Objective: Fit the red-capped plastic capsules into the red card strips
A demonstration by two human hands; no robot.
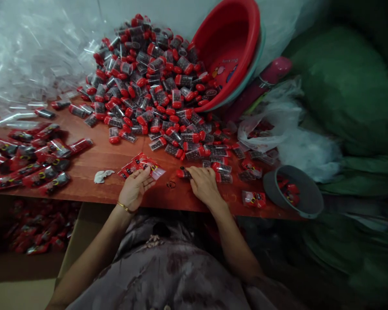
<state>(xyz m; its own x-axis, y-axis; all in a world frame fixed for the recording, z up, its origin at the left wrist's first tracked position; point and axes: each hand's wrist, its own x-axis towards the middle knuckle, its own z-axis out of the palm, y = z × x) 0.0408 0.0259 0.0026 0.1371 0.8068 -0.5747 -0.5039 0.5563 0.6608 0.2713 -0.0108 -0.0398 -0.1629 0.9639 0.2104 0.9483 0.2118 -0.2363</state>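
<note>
On the reddish wooden worktop [93,159], the left hand [135,189] pinches glossy red plastic sachets [142,165] while the right hand [204,184] grips a small red-capped clear vial [183,173].

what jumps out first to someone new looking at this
A big heap of small clear red-capped tubes spills across the brown wooden table from a tipped red plastic basin at the back. Near the front edge, the left hand holds red printed packets; the right hand touches one tube.

Heap of capped tubes [155,82] piled mid-table [93,159], tipped basin [228,47] set behind right, wrapped packets [29,159] laid left, small bowl [294,191] placed at right edge.
</note>
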